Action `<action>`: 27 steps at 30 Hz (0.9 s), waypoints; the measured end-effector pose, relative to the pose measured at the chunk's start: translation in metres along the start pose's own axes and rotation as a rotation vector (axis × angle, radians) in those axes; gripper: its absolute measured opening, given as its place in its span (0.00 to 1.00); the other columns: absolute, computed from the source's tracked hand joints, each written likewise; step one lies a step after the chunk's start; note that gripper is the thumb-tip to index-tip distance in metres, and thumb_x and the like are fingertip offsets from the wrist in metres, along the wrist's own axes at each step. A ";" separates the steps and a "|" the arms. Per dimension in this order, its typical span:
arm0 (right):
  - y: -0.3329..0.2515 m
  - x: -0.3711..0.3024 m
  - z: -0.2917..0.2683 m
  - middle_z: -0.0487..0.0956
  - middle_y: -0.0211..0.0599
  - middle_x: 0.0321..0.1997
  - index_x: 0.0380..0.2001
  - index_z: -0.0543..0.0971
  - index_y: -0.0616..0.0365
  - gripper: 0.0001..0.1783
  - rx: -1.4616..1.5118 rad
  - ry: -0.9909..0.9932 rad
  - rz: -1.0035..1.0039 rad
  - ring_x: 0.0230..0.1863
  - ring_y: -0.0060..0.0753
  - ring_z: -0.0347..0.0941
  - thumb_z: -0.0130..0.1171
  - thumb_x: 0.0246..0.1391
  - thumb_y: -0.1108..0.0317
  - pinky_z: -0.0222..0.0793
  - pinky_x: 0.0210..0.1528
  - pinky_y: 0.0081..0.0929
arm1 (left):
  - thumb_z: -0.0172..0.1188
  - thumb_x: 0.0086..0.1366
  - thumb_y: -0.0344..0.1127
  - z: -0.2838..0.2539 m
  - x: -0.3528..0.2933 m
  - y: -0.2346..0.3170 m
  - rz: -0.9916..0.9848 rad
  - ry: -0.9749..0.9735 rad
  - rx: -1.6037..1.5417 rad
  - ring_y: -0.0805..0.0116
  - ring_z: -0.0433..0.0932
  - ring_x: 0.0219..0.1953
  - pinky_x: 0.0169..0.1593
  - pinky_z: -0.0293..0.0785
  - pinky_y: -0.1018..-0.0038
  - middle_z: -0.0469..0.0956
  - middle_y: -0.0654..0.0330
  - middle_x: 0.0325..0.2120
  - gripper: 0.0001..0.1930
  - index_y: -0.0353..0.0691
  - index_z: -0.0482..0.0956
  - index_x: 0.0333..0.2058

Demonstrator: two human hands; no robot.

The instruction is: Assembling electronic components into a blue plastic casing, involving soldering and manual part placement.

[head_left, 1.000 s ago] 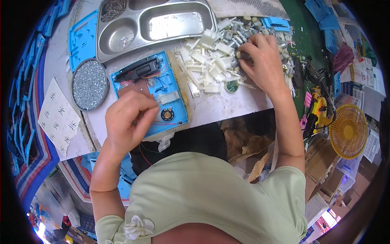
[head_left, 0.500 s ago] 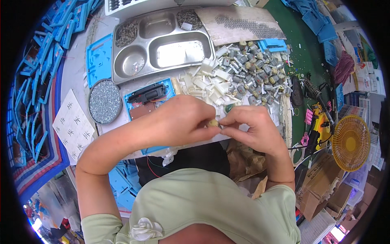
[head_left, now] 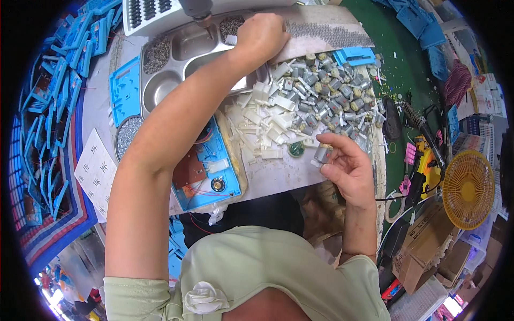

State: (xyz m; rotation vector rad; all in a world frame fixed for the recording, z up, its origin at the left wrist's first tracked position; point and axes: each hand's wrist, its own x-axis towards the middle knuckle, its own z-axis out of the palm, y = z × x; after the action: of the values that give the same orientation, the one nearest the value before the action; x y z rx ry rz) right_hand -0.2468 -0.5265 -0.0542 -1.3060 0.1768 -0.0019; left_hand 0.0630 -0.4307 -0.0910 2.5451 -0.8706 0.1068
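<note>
My left hand point(head_left: 261, 33) reaches far forward over the steel compartment tray point(head_left: 176, 64), its fingers curled down at the tray's far right compartment; what it grips is hidden. My right hand point(head_left: 345, 166) stays near the table's front edge and holds a small grey motor point(head_left: 323, 155) between thumb and fingers. An open blue plastic housing point(head_left: 211, 171) with a brown circuit board, wires and a small round speaker lies under my left forearm. White plastic parts point(head_left: 267, 123) and a heap of grey motors point(head_left: 332, 88) lie between the hands.
A round tin of small screws point(head_left: 127, 135) sits left of the housing, with a white paper sheet point(head_left: 96, 171) beside it. Blue housings point(head_left: 48, 107) are stacked at the left. A yellow fan point(head_left: 471, 187), a power screwdriver tip point(head_left: 201, 13) and cardboard boxes point(head_left: 428, 246) stand around.
My left hand left the right hand at the table's front and stretched forward to the steel tray. My right hand stayed low, still with the small motor.
</note>
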 end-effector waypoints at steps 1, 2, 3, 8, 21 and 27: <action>0.000 -0.002 -0.002 0.75 0.24 0.38 0.63 0.74 0.68 0.29 0.002 0.009 0.005 0.36 0.11 0.67 0.66 0.57 0.80 0.64 0.40 0.13 | 0.67 0.62 0.43 0.003 0.003 -0.001 -0.003 0.024 0.016 0.49 0.86 0.40 0.46 0.82 0.57 0.87 0.50 0.34 0.13 0.39 0.88 0.35; 0.001 -0.006 -0.006 0.75 0.23 0.37 0.63 0.74 0.68 0.29 -0.007 0.009 0.014 0.36 0.11 0.68 0.66 0.57 0.80 0.64 0.40 0.13 | 0.67 0.62 0.40 0.005 0.000 0.004 0.000 0.039 0.026 0.52 0.87 0.39 0.45 0.83 0.60 0.87 0.51 0.34 0.11 0.38 0.88 0.35; 0.002 -0.008 -0.009 0.75 0.23 0.37 0.63 0.74 0.68 0.29 -0.016 0.007 0.025 0.36 0.11 0.68 0.66 0.57 0.80 0.64 0.40 0.13 | 0.62 0.58 0.37 0.007 -0.002 0.008 -0.043 0.109 -0.059 0.42 0.84 0.41 0.49 0.80 0.51 0.85 0.41 0.33 0.11 0.37 0.88 0.33; 0.013 -0.003 -0.016 0.74 0.26 0.32 0.59 0.78 0.62 0.24 -0.512 0.101 -0.114 0.32 0.16 0.69 0.62 0.57 0.80 0.66 0.36 0.19 | 0.58 0.60 0.34 0.011 -0.005 0.001 0.227 0.278 -0.005 0.43 0.84 0.37 0.42 0.80 0.51 0.84 0.46 0.31 0.08 0.40 0.85 0.31; 0.017 0.014 -0.004 0.81 0.41 0.34 0.55 0.81 0.58 0.23 -0.897 0.011 -0.098 0.29 0.34 0.76 0.62 0.54 0.77 0.73 0.37 0.30 | 0.60 0.57 0.35 -0.004 -0.008 -0.013 0.205 0.165 -0.099 0.40 0.82 0.37 0.45 0.78 0.49 0.83 0.43 0.31 0.09 0.37 0.86 0.29; 0.016 0.014 0.000 0.80 0.39 0.34 0.55 0.80 0.58 0.24 -0.875 -0.021 -0.122 0.29 0.32 0.75 0.63 0.53 0.77 0.72 0.35 0.29 | 0.62 0.57 0.38 0.009 -0.007 -0.008 0.113 0.204 -0.041 0.42 0.83 0.37 0.45 0.79 0.50 0.83 0.44 0.30 0.10 0.38 0.87 0.29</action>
State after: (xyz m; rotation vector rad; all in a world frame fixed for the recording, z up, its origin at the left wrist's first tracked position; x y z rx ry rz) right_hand -0.2343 -0.5240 -0.0717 -2.1873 0.0760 -0.0166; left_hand 0.0613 -0.4251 -0.1031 2.3956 -0.9242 0.3725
